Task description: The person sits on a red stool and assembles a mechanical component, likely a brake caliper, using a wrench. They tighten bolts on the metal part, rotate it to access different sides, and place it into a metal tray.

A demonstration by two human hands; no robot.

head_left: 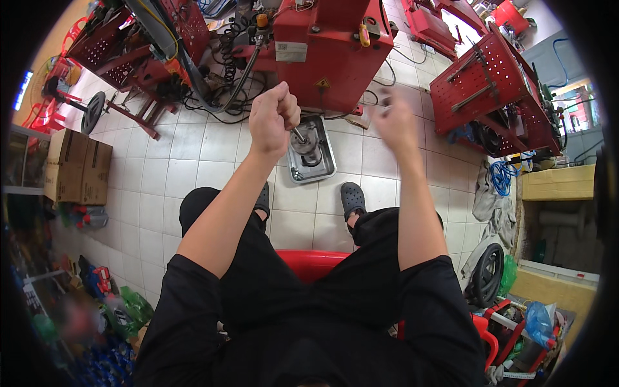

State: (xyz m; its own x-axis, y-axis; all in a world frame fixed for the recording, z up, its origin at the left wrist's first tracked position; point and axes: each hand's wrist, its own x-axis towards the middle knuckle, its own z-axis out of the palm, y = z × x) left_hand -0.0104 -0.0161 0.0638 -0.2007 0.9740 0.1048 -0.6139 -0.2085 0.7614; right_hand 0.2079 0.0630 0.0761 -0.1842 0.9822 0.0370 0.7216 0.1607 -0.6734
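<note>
While I am sitting on a red stool (309,263) over a white tiled floor (193,161), I am holding my left hand (273,119) up in front of me, curled into a tight fist around the upper end of a slim metal tool (300,136). Only a short silvery length of that tool is showing, coming out from under the fist on its right side and slanting down and away toward a steel tray (311,150) lying on the floor just beyond my feet. Its long axis is running from my fist obliquely down toward the tray, so the working end is pointing at the tray's contents, round dark metal parts (308,143) sitting inside the rim.

My right hand (394,121) is raised at about the same height, well apart to the right of the tool and blurred with motion; I cannot tell whether it is spread or closed, though it seems to be holding nothing. The left hand is plainly the nearer one, already on the tool, while the tray is lying below and between both hands, slightly closer to the left.

Beyond the hands, a red machine housing (329,45) is standing directly past the tray, with coiled black hoses (229,71) trailing to its left. A red pegboard cart (493,90) is standing off past my right hand, and cardboard boxes (77,166) are resting far out beyond my left elbow.
</note>
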